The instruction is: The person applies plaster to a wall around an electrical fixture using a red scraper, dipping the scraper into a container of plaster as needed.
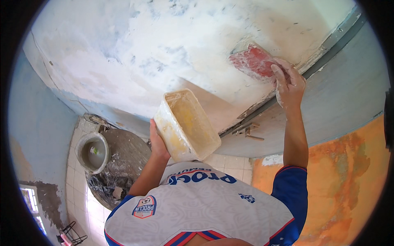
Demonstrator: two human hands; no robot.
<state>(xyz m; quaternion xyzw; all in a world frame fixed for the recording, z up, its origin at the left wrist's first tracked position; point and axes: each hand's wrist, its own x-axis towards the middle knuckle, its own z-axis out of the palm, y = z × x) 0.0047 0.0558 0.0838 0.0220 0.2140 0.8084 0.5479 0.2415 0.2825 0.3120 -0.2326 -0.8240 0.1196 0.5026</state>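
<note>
My right hand [288, 82] is closed on the edge of a red, putty-smeared flat spreader [253, 61]. The spreader lies against the patchy white and pale blue wall [172, 37], close to the grey door frame. White putty coats my right fingers. In front of my chest, my left hand [159, 143] grips the side of a rectangular cream plastic tub [174, 130], its fingers partly hidden behind it. The tub tilts so its inside shows, with yellowish and white residue on the walls and bottom.
Lower left, a round, dirty table [127, 151] bears a grey-white bucket [93, 152] and dark plastic sheeting. A door [328, 90] with a lever handle [250, 132] is at right, beside an orange, stained wall [324, 184]. Pale tiles [76, 143] cover the floor. A thin wire hangs at left.
</note>
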